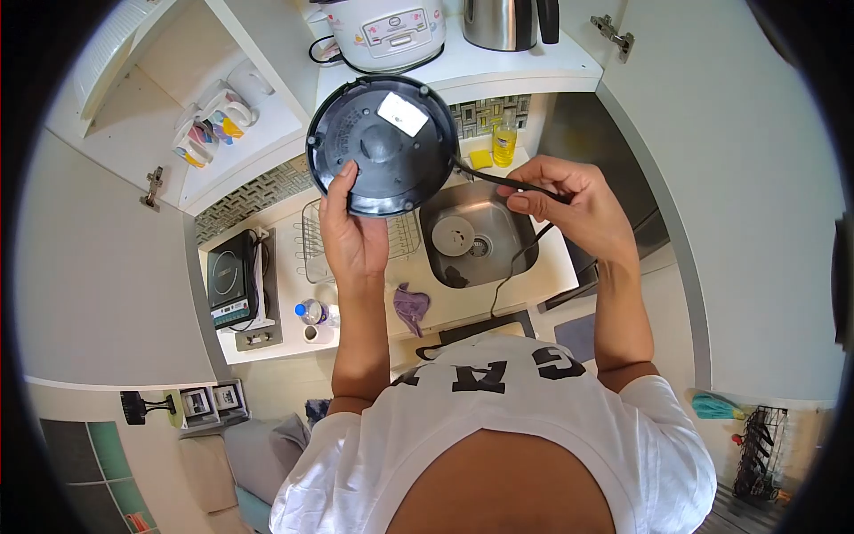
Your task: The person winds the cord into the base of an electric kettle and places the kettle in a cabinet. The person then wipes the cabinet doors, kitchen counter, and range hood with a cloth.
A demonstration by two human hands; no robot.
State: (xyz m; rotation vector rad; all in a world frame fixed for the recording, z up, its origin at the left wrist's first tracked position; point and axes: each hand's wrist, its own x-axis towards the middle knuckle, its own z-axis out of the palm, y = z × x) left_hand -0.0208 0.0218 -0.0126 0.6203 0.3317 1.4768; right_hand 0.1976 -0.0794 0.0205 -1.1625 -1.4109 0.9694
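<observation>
You already have the round black base [381, 147] raised above the dish rack [402, 236], your left hand [354, 236] gripping its lower edge and your right hand [578, 203] pinching its cord [485, 175], whose far length hangs unwound, while the underside [378, 182] faces you with a white label [402, 114] and small feet [313, 140].

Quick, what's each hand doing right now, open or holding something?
Left hand: holding a round black appliance base, thumb over its rim.
Right hand: closed on the black cord, between thumb and fingers.
</observation>
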